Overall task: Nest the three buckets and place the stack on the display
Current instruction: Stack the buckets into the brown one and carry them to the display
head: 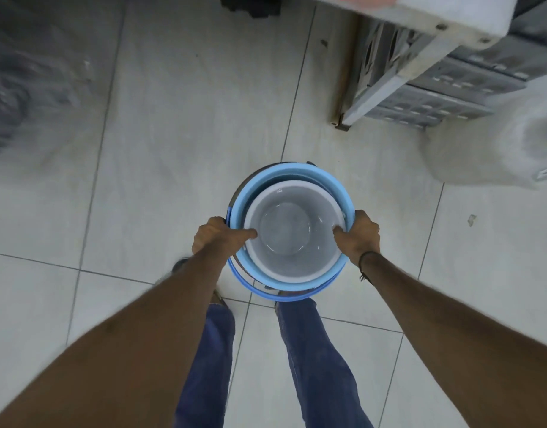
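Note:
I look straight down on a nested stack of buckets held above the tiled floor. A white bucket (286, 233) sits inside a light blue bucket (300, 176), and a darker rim of an outer bucket (253, 177) shows at the far left edge. My left hand (218, 236) grips the stack's left rim, thumb hooked over the white rim. My right hand (360, 236) grips the right rim the same way. A blue handle (266, 293) hangs at the near side.
A metal shelf rack (398, 72) with grey perforated crates (442, 100) stands at the upper right, a white bagged item (497, 149) beside it. Dark blurred goods (22, 88) lie at the left. My legs in blue jeans (312, 350) are below the stack.

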The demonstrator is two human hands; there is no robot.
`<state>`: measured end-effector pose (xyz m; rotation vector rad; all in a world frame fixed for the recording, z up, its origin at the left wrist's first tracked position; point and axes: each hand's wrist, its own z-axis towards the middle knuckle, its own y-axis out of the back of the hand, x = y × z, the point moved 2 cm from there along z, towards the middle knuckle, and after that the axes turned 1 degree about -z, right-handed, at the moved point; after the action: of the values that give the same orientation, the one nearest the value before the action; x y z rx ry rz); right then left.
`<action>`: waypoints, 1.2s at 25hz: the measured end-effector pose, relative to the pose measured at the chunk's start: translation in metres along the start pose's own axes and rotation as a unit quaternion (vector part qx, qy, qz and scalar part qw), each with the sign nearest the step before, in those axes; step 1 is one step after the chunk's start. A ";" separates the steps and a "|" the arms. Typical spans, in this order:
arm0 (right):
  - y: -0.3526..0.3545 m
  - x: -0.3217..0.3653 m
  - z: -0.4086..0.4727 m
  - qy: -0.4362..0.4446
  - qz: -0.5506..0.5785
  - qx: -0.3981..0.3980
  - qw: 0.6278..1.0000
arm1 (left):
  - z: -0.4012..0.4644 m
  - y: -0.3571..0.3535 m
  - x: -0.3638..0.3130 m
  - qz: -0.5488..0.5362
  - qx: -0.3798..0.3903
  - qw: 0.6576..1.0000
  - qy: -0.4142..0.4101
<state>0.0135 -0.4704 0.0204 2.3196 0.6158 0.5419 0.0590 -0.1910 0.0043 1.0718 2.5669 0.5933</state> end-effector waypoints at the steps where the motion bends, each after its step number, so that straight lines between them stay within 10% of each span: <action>1: 0.013 0.015 -0.020 -0.003 0.006 0.009 1.000 | -0.019 0.024 0.004 0.013 0.005 1.000 -0.009; 14: 0.271 0.358 -0.359 0.154 0.126 0.238 0.950 | -0.325 0.495 0.040 -0.030 -0.021 0.984 -0.176; 22: 0.429 0.558 -0.425 0.299 0.113 0.156 0.935 | -0.434 0.725 -0.062 -0.128 -0.106 0.949 -0.269; 30: 0.520 0.679 -0.343 0.331 0.164 0.090 0.925 | -0.415 0.803 -0.207 -0.161 -0.158 0.924 -0.310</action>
<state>0.5235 -0.2677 0.7602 2.4055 0.5900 1.5210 0.5105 0.0634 0.7733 0.5812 1.9449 0.4626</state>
